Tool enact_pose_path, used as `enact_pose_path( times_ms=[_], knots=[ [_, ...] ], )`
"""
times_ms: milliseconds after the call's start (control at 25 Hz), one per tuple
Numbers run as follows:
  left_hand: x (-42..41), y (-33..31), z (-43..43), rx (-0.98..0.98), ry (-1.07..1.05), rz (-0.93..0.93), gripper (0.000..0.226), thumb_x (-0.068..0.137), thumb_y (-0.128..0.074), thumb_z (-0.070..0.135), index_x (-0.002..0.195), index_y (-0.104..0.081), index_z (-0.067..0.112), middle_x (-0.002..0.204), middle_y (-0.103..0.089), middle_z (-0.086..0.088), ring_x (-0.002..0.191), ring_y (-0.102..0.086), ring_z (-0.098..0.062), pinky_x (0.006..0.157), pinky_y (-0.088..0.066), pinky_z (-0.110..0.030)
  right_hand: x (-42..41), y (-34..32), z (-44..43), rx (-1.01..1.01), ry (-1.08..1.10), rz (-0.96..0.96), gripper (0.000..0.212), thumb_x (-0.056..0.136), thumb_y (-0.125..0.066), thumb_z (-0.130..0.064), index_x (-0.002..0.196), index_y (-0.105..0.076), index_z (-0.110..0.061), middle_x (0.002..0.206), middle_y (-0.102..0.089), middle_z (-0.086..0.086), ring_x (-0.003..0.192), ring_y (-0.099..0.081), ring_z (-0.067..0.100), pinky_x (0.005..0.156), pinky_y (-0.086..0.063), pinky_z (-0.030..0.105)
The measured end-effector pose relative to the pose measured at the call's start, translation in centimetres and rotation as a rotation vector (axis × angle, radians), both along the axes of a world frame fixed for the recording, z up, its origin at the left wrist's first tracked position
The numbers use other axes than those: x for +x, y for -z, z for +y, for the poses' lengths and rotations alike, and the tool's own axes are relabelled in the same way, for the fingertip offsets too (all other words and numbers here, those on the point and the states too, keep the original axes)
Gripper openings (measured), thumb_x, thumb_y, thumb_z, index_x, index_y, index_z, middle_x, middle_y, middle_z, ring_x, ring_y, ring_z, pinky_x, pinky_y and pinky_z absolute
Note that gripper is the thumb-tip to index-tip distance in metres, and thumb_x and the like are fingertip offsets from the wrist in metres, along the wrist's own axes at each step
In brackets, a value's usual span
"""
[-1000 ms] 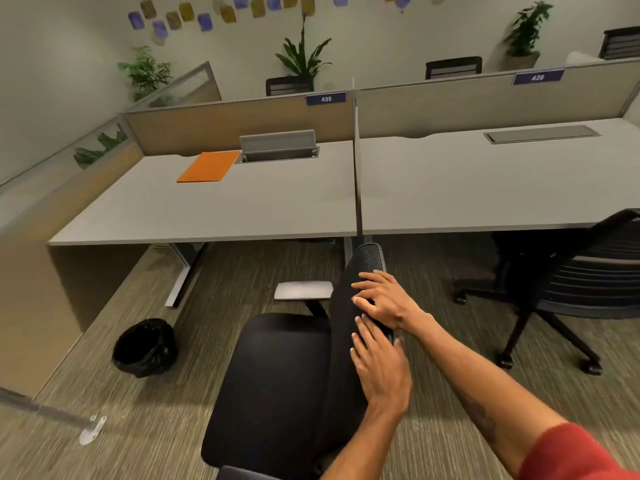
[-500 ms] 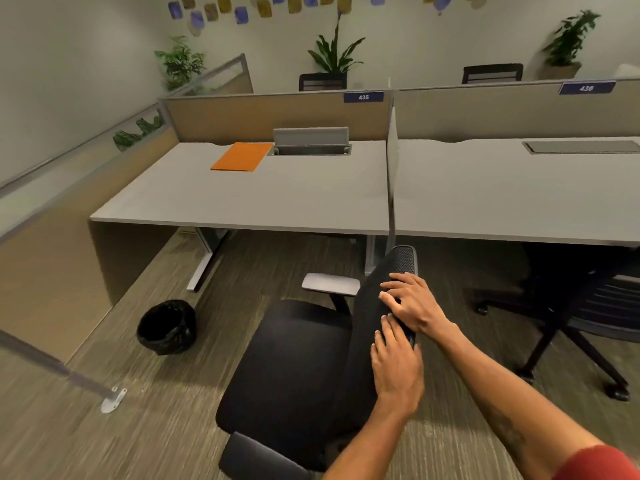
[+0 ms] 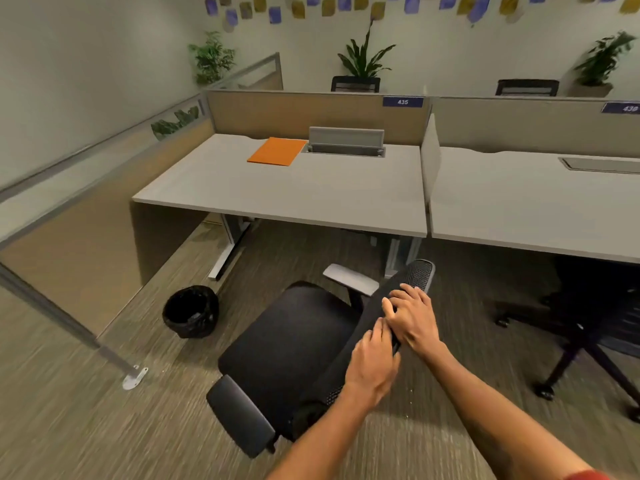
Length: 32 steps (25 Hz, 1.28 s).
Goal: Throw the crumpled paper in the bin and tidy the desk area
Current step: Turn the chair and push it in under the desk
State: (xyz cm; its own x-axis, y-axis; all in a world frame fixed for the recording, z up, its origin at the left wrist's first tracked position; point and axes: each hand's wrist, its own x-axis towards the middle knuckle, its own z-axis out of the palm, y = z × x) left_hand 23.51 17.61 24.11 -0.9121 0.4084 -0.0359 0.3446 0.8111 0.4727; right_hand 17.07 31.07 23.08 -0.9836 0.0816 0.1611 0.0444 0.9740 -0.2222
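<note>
A black office chair (image 3: 291, 341) stands on the carpet in front of the grey desk (image 3: 294, 195), its mesh backrest (image 3: 415, 273) nearest me. My left hand (image 3: 374, 362) grips the backrest's top edge, fingers curled over it. Just beyond it, my right hand (image 3: 412, 317) holds the same edge, fingers bent over the mesh. A black-lined bin (image 3: 190, 311) sits on the floor to the left of the chair, near the desk's left end. No crumpled paper is visible; the bin's inside is dark.
An orange folder (image 3: 277, 151) lies at the back of the desk beside an open cable flap (image 3: 346, 142). A second desk (image 3: 519, 209) and another black chair (image 3: 595, 327) are to the right. A partition post with a foot (image 3: 133, 375) stands at the left.
The chair has turned and shifted with both hands on its backrest; its near armrest now shows. My view has swung left, so desk and bin sit further right in frame.
</note>
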Motion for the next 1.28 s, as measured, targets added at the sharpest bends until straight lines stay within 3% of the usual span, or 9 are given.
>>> enact_pose_path(
  times_ms=[280,480,600,800,1040,1280],
  knots=[
    [-0.9,-1.1,-10.8,-0.032,0.160,-0.021,0.063,0.099,-0.048,0.038,0.153,-0.028,0.011,0.154,-0.038,-0.005,0.131,-0.048,-0.027,0.106,-0.042,-0.042,1.7,-0.8,-7.9,0.225,-0.056,0.094,0.052,0.093,-0.030,-0.051,0.082,-0.074,-0.027,0.097,-0.072,-0.007,0.107,-0.057,0.017,0.094,-0.032,0.036],
    [-2.2,-1.7,-19.3,-0.128,0.304,-0.020,0.070,0.101,-0.044,0.043,0.158,-0.016,0.015,0.163,-0.024,-0.003,0.144,-0.034,-0.021,0.118,-0.030,-0.037,1.3,-0.2,-12.0,0.228,-0.228,0.086,0.051,0.095,-0.029,-0.059,0.087,-0.070,-0.029,0.093,-0.066,-0.004,0.101,-0.064,0.017,0.114,-0.028,0.043],
    [-3.0,-1.8,-24.0,-0.197,0.388,0.007,0.071,0.101,-0.036,0.054,0.159,-0.015,0.020,0.164,-0.022,0.001,0.146,-0.031,-0.017,0.117,-0.033,-0.040,1.7,-0.8,-14.5,0.242,-0.350,0.034,0.055,0.096,-0.023,-0.065,0.090,-0.066,-0.031,0.093,-0.061,-0.005,0.096,-0.065,0.014,0.113,-0.029,0.045],
    [-4.7,-3.0,-30.3,-0.302,0.490,0.059,0.072,0.097,-0.024,0.066,0.158,-0.013,0.031,0.163,-0.019,0.014,0.139,-0.042,-0.016,0.104,-0.046,-0.044,2.1,-2.8,-19.0,0.191,-0.434,-0.098,0.069,0.091,-0.010,-0.079,0.091,-0.055,-0.027,0.091,-0.052,-0.005,0.080,-0.062,0.020,0.078,-0.045,0.039],
    [-7.4,-3.5,-36.0,-0.373,0.549,0.106,0.073,0.092,-0.012,0.074,0.156,-0.011,0.040,0.160,-0.028,0.015,0.136,-0.046,-0.013,0.098,-0.049,-0.041,2.4,-3.3,-22.6,0.156,-0.491,-0.128,0.071,0.081,-0.015,-0.091,0.084,-0.041,-0.025,0.081,-0.063,-0.001,0.073,-0.060,0.024,0.069,-0.045,0.042],
    [-10.4,-3.6,-38.5,-0.415,0.550,0.129,0.073,0.090,-0.017,0.075,0.155,-0.018,0.041,0.156,-0.036,0.014,0.134,-0.048,-0.012,0.090,-0.049,-0.036,0.9,-3.4,-24.1,0.173,-0.447,-0.194,0.090,0.072,-0.016,-0.098,0.121,-0.052,-0.032,0.094,-0.068,-0.001,0.083,-0.064,0.022,0.072,-0.048,0.040]
  ],
)
